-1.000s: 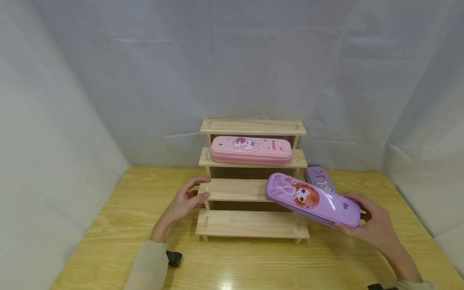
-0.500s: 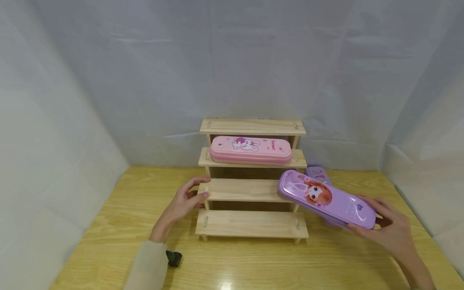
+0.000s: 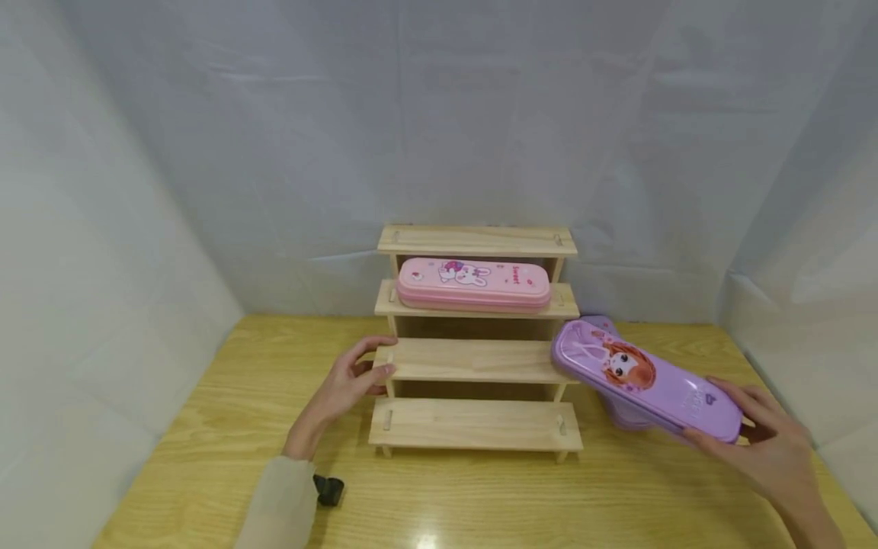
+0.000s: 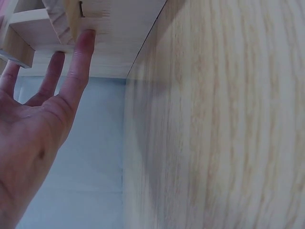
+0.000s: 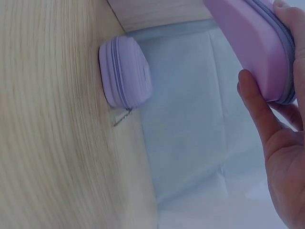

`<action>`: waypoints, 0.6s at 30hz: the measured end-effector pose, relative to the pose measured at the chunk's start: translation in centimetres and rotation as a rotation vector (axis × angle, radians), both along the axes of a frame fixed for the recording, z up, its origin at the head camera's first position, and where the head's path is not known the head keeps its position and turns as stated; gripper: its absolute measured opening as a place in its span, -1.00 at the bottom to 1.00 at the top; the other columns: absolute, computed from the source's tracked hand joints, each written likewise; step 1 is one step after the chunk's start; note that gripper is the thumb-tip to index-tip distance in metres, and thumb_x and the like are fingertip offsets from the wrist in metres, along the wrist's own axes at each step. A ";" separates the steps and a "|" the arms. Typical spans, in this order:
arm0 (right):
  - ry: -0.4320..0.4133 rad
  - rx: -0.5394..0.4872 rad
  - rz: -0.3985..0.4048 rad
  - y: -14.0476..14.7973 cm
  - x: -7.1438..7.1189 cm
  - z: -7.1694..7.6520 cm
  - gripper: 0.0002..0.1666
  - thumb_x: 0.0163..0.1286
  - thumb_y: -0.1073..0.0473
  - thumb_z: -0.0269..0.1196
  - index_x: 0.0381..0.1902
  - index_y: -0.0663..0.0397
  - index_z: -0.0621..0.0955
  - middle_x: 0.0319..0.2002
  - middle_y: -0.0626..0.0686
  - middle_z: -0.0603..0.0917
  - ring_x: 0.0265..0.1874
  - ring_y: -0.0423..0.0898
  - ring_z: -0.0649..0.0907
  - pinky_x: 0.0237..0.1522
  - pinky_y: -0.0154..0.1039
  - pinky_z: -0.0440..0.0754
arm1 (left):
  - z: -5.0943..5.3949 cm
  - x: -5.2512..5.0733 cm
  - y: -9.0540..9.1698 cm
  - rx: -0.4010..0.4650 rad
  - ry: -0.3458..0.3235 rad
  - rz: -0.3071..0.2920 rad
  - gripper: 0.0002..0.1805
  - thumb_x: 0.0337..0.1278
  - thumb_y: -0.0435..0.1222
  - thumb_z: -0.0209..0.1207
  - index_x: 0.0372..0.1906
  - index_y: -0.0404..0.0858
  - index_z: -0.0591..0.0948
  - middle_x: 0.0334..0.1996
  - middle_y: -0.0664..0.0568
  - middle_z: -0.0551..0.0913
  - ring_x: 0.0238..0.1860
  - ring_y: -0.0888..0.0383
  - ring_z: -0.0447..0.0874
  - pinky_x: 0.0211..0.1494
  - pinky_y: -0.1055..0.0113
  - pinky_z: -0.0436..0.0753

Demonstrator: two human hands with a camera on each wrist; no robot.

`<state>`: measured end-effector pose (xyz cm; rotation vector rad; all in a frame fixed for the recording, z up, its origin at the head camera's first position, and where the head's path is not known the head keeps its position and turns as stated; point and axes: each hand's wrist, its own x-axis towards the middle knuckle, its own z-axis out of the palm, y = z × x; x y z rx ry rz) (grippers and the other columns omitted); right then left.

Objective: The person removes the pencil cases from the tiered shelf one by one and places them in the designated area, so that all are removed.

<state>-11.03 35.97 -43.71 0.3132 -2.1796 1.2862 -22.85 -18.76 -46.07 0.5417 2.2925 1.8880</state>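
My right hand [image 3: 775,446] grips the right end of a light purple pencil case [image 3: 652,385] with a red-haired cartoon figure on its lid. The case [image 5: 257,52] is tilted in the air, its left end over the right edge of a four-step wooden shelf [image 3: 473,423]. On the second step from the top lies a pink pencil case [image 3: 473,284] with rabbits. My left hand [image 3: 345,383] holds the left end of the third step, thumb at the front; in the left wrist view the fingers of this hand [image 4: 43,114] touch the shelf's wood [image 4: 109,43].
Another purple case [image 3: 627,413], partly hidden under the held one, lies on the wooden table [image 3: 473,503] right of the shelf; its zipper side [image 5: 125,71] shows in the right wrist view. A black object [image 3: 330,490] is beside the left sleeve. Pale sheeting [image 3: 480,114] stands behind.
My right hand has moved right and slightly down with the held purple case, away from above the steps, and now covers more of the case on the table. My left hand has stayed in place.
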 end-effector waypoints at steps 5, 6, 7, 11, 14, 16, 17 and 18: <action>0.008 0.036 -0.153 0.6 0.4 0.0 -0.11 -0.39 0.81 0.48 0.09 0.53 0.64 -0.13 -0.27 0.63 -0.26 -0.44 0.62 -0.30 -0.69 0.63 | 0.0 0.0 0.0 -0.001 0.004 0.002 -0.51 0.46 -0.25 0.19 0.40 -0.18 0.44 0.43 -0.26 0.29 -0.04 0.09 0.67 -0.04 -0.05 0.81; 0.016 0.048 -0.186 0.7 0.4 0.0 -0.12 -0.39 0.79 0.49 0.08 0.49 0.66 -0.14 -0.29 0.62 -0.28 -0.45 0.60 -0.31 -0.71 0.61 | 0.0 0.0 0.0 -0.001 0.005 0.003 -0.51 0.46 -0.25 0.19 0.40 -0.17 0.44 0.43 -0.26 0.29 -0.04 0.09 0.67 -0.04 -0.06 0.81; 0.020 0.054 -0.212 0.8 0.4 0.0 -0.13 -0.39 0.77 0.50 0.08 0.46 0.68 -0.16 -0.31 0.61 -0.30 -0.46 0.58 -0.32 -0.73 0.60 | 0.0 0.0 0.0 -0.002 0.004 0.006 -0.52 0.46 -0.25 0.19 0.40 -0.16 0.44 0.42 -0.25 0.30 -0.04 0.09 0.67 -0.04 -0.05 0.81; 0.062 0.074 -0.301 1.4 0.3 -0.4 -0.14 -0.42 0.71 0.54 0.05 0.41 0.71 -0.24 -0.39 0.55 -0.36 -0.52 0.52 -0.33 -0.80 0.53 | 0.0 0.1 0.0 -0.005 0.002 0.013 -0.52 0.47 -0.24 0.19 0.40 -0.14 0.45 0.41 -0.22 0.30 -0.05 0.10 0.67 -0.07 0.01 0.82; 0.065 0.105 -0.377 1.6 0.1 -0.6 -0.15 -0.41 0.63 0.59 0.04 0.37 0.72 -0.29 -0.45 0.49 -0.36 -0.58 0.49 -0.29 -0.84 0.47 | 0.0 0.0 0.0 -0.005 0.002 0.012 -0.52 0.47 -0.25 0.18 0.40 -0.15 0.45 0.42 -0.22 0.30 -0.04 0.09 0.67 -0.08 0.09 0.83; 0.050 0.127 -0.430 1.6 -0.1 -0.8 -0.16 -0.38 0.56 0.62 0.05 0.34 0.72 -0.30 -0.48 0.45 -0.36 -0.62 0.46 -0.28 -0.86 0.44 | 0.0 0.0 0.0 -0.002 0.000 0.012 -0.52 0.47 -0.25 0.19 0.40 -0.15 0.45 0.43 -0.22 0.30 -0.04 0.08 0.67 -0.09 0.13 0.83; 0.037 0.129 -0.454 1.7 -0.2 -0.8 -0.17 -0.37 0.53 0.64 0.05 0.34 0.72 -0.30 -0.50 0.43 -0.36 -0.63 0.45 -0.28 -0.87 0.42 | 0.0 0.0 0.0 -0.001 0.001 0.012 -0.52 0.47 -0.25 0.19 0.40 -0.15 0.45 0.43 -0.23 0.30 -0.04 0.08 0.67 -0.09 0.13 0.83; 0.027 0.137 -0.480 1.7 -0.2 -0.9 -0.17 -0.36 0.50 0.65 0.05 0.34 0.72 -0.30 -0.53 0.41 -0.36 -0.64 0.44 -0.29 -0.88 0.40 | 0.0 0.0 0.0 0.000 0.002 0.011 -0.52 0.47 -0.25 0.18 0.40 -0.16 0.45 0.43 -0.24 0.30 -0.04 0.08 0.67 -0.09 0.12 0.83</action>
